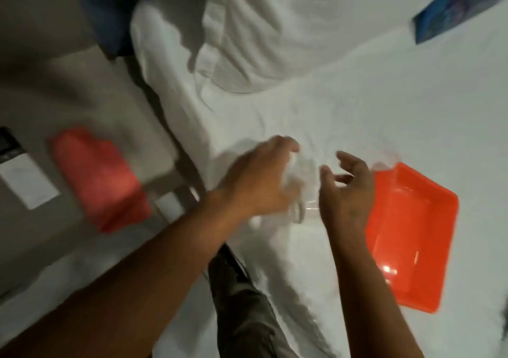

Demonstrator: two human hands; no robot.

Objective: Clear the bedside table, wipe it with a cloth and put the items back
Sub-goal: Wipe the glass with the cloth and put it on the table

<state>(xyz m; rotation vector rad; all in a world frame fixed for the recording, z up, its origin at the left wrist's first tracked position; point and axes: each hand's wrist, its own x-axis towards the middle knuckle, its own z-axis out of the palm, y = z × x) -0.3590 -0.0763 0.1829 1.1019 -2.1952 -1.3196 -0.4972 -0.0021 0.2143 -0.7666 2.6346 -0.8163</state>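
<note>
We look down over a white bed (357,104), with both our bare hands reaching out above the sheet. Between them lies something clear and blurred, perhaps a glass or a piece of clear plastic (301,192); we cannot tell which. Our left hand (255,181) is spread with its fingers curved toward that clear thing, and seems to touch it, though the blur keeps us from saying whether it grips. Our right hand (346,192) is open, fingers loosely bent and apart, just beside the clear thing and not closed on anything. An orange tray (428,220) lies on the bed just to the right of our right hand, empty as far as we can see, with another clear item touching its far corner. To the left, the grey tabletop (82,104) of the bedside table carries a crumpled red cloth (99,176), and a white card (27,184) near the left edge. A white pillow (275,27) rests at the head of the bed, and a blue packet (450,8) lies far off at upper right.
</note>
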